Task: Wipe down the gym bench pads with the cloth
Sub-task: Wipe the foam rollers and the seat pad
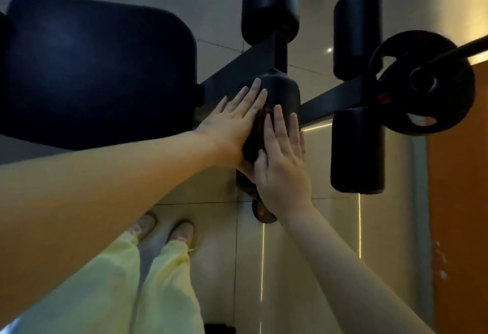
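A black roller pad [282, 91] of the gym bench lies under both my hands. My left hand [235, 120] rests flat on its left side, fingers straight. My right hand [282, 157] presses flat on a dark reddish cloth [264, 114], of which only a small strip shows between the hands. The wide black seat pad [97, 69] fills the upper left. Other roller pads sit at the top centre [269, 1], upper right [357, 32] and right [357, 149].
A black weight plate [425, 83] on a bar hangs at the right, next to an orange panel [459, 201]. The black frame beam [332, 101] runs between the rollers. My legs in pale yellow trousers [148, 281] stand on the shiny tiled floor [303, 228].
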Tool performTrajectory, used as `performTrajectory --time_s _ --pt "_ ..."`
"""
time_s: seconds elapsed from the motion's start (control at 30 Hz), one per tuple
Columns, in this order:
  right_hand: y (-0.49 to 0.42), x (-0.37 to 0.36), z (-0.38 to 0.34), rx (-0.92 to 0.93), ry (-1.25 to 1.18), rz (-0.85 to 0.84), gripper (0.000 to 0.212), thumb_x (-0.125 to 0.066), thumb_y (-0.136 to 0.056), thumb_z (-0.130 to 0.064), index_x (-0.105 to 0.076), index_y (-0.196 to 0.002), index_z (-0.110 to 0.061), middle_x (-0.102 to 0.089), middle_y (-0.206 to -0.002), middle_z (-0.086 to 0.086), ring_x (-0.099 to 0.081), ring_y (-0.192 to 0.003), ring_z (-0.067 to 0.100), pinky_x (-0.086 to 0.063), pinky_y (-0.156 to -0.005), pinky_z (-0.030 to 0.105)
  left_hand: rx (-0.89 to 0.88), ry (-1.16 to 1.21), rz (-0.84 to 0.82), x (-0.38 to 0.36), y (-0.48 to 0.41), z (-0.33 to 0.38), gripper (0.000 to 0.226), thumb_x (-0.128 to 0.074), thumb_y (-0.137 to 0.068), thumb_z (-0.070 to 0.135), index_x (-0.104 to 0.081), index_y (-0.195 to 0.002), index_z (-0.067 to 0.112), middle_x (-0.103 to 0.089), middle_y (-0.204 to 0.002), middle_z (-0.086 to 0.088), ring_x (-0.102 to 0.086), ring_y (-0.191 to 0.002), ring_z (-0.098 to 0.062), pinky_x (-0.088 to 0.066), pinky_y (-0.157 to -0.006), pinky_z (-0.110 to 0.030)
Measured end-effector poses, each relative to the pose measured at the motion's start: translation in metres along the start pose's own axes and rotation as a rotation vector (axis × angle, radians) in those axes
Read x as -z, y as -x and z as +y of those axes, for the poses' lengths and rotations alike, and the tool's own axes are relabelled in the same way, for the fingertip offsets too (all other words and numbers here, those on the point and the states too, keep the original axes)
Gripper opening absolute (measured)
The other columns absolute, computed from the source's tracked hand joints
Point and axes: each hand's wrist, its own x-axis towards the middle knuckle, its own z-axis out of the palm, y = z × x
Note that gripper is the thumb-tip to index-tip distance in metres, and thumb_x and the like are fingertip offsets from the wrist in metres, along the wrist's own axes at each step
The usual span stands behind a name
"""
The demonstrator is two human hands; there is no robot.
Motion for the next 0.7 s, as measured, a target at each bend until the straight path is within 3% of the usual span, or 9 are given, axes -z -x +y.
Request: performTrajectory --time_s 0.13,0.3,0.4,0.43,0.5,0.6,0.7 --pt "-0.038 0.0 -0.006 -0.064 0.073 -0.058 0.06 -0.028 -0.1 -0.028 -0.014 -0.156 -0.011 -0.008 -0.165 0.007 0.002 -0.152 0.027 -0.005 -0.124 0.044 -0.031 0.129 0.021 -0.004 -0.003 -0.008 0.152 -0.08 -0.057 0.066 0.03 -0.149 0.017 0.043 -0.153 0.001 0.032 -0.143 -0.017 0.009 -0.123 -0.041" --pt "-0.088 0.002 -0.01 -0.105 0.057 -0.063 0.062 -0.036 -0.102 -0.019 -0.011 -0.158 -0.019 0.0 -0.166 0.006 0.008 -0.152 0.029 0.006 -0.121 0.04 0.009 0.274 -0.007 -0.004 0.0 -0.008 0.161 -0.086 -0.052 0.062 0.035 -0.146 0.013 0.043 -0.152 -0.004 0.033 -0.143 -0.018 0.013 -0.12 -0.035" --pt "-0.071 0.0 -0.005 -0.058 -0.047 0.058 0.058 -0.037 -0.096 -0.011 -0.03 -0.153 -0.015 -0.016 -0.164 0.007 -0.004 -0.152 0.031 -0.009 -0.124 0.046 -0.019 0.278 0.013 -0.006 0.002 -0.003 0.159 -0.085 -0.055 0.062 0.035 -0.146 0.01 0.044 -0.151 -0.008 0.034 -0.142 -0.02 0.015 -0.119 -0.033" --pt "-0.055 0.001 -0.002 -0.07 -0.079 0.097 0.057 -0.038 -0.094 -0.007 -0.035 -0.151 -0.012 -0.022 -0.163 0.007 -0.009 -0.152 0.03 -0.015 -0.124 0.044 -0.029 0.276 0.008 -0.007 0.004 -0.001 0.159 -0.085 -0.056 0.062 0.035 -0.145 0.01 0.044 -0.151 -0.009 0.035 -0.142 -0.021 0.015 -0.12 -0.034" --pt "-0.012 0.004 -0.001 -0.126 -0.125 0.113 0.057 -0.037 -0.094 -0.002 -0.037 -0.15 -0.011 -0.025 -0.161 0.006 -0.013 -0.151 0.027 -0.011 -0.123 0.029 -0.025 0.285 -0.011 -0.009 0.005 0.001 0.159 -0.086 -0.056 0.061 0.036 -0.144 0.009 0.044 -0.151 -0.008 0.034 -0.143 -0.021 0.013 -0.121 -0.036" --pt "0.028 0.008 -0.009 -0.216 -0.19 0.042 0.054 -0.034 -0.1 -0.015 -0.023 -0.153 -0.019 -0.013 -0.163 -0.001 -0.005 -0.153 0.022 -0.005 -0.119 0.024 0.006 0.313 -0.028 -0.009 0.004 0.003 0.16 -0.088 -0.054 0.056 0.037 -0.144 0.01 0.045 -0.151 -0.005 0.031 -0.143 -0.018 0.012 -0.12 -0.032" --pt "0.009 0.004 -0.013 -0.232 -0.145 -0.008 0.057 -0.028 -0.102 -0.034 -0.014 -0.154 -0.017 -0.005 -0.164 0.0 0.001 -0.153 0.022 -0.006 -0.123 0.035 0.034 0.293 -0.044 -0.005 0.003 0.006 0.153 -0.085 -0.062 0.052 0.037 -0.143 0.009 0.045 -0.15 -0.008 0.029 -0.144 -0.018 0.012 -0.118 -0.031"
